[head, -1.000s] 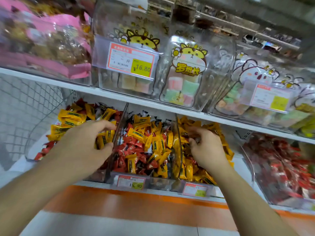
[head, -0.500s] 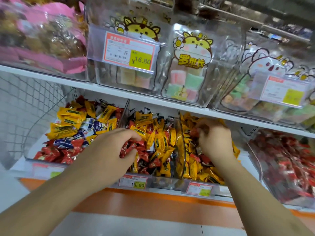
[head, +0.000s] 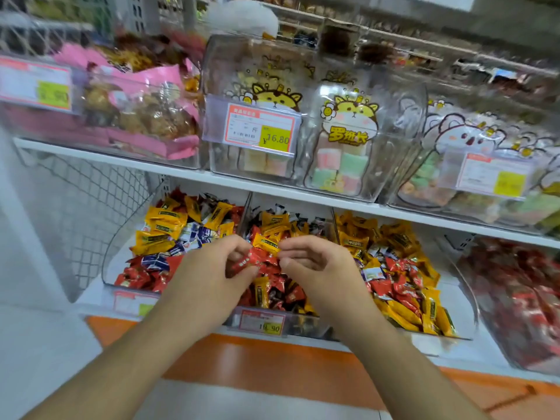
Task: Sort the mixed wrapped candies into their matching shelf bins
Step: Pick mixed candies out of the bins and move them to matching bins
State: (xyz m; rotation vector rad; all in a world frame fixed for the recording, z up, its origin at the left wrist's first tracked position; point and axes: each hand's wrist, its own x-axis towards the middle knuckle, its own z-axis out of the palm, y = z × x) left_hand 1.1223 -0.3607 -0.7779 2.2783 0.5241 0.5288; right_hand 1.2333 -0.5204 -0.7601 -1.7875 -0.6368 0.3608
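Three clear bins of mixed wrapped candies stand on the lower shelf: a left bin [head: 109,268], a middle bin [head: 303,324] and a right bin [head: 466,304]. Each holds yellow, red and some blue-white candies. Both hands hover over the middle bin. My left hand [head: 212,274] pinches a red wrapped candy [head: 247,262] between thumb and fingers. My right hand [head: 315,265] is close beside it, fingertips curled at a yellow candy [head: 266,244] and the red one's other end; whether it grips either I cannot tell.
A fourth bin of red candies [head: 521,298] stands at the far right. The upper shelf [head: 121,160] carries clear boxes of marshmallow bags [head: 342,159] and pink snack bags [head: 145,116]. Wire mesh [head: 85,213] closes the left side. An orange shelf edge [head: 272,362] runs below.
My right hand has left the right bin and moved left over the middle bin. My left hand shifted right to meet it and now pinches a red candy. The camera view swung left.
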